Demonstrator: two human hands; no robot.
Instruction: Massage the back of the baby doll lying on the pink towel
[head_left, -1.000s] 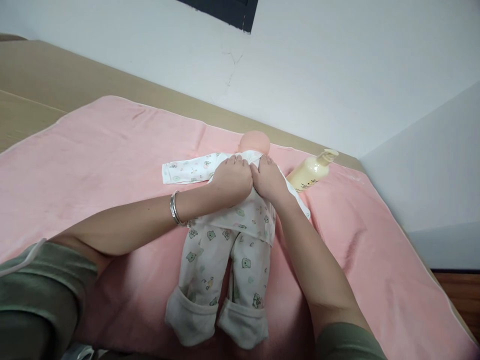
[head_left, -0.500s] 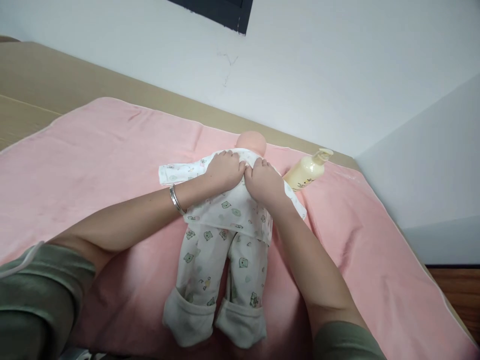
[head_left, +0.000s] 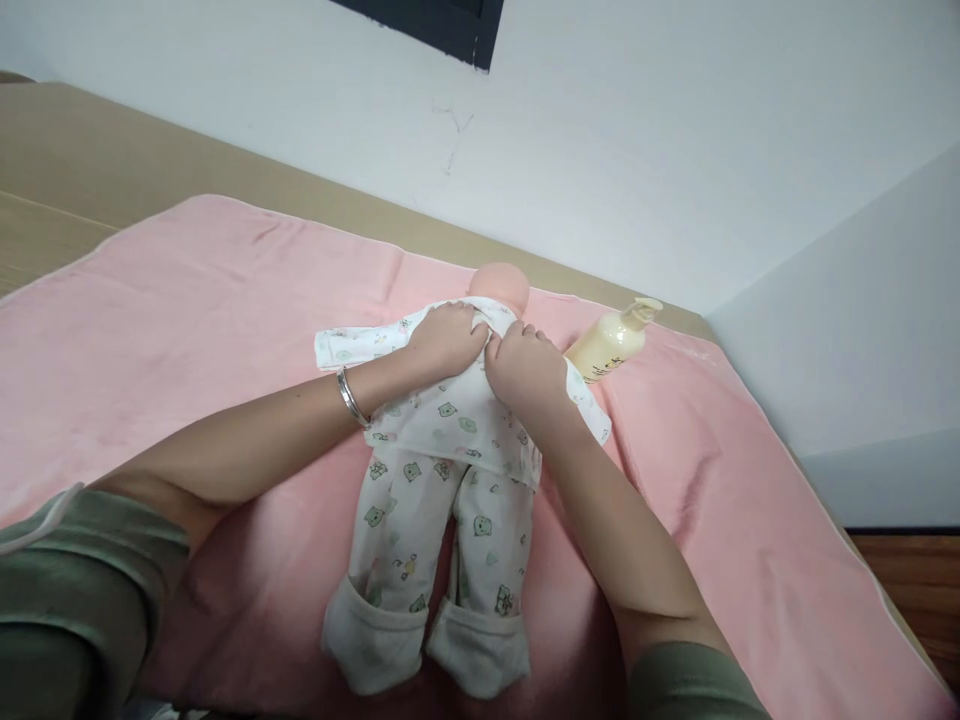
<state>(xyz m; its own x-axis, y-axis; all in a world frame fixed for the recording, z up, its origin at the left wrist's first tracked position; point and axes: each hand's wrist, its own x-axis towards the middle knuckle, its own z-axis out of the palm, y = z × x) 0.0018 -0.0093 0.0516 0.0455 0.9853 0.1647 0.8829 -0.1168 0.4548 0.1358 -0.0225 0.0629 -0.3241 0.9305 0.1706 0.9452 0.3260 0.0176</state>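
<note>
A baby doll lies stretched out with its smooth pinkish head at the far end. It wears a white baby shirt printed with green bears, and matching trousers with turned-up white cuffs. My left hand is on the upper part of the shirt, fingers curled and pinching the cloth just below the neck. Close beside it, my right hand is closed on the same part of the shirt, its thumb near the left thumb. The hands cover the doll's upper chest area. One sleeve spreads out to the left.
Underneath the doll is a pink mat on a wooden surface. A cream pump bottle leans at a tilt by the doll's right-hand side in view. Beyond the far edge rises a white wall.
Both hands keep their place on the shirt. The thumbs have shifted very slightly, and the whole view has moved a little.
</note>
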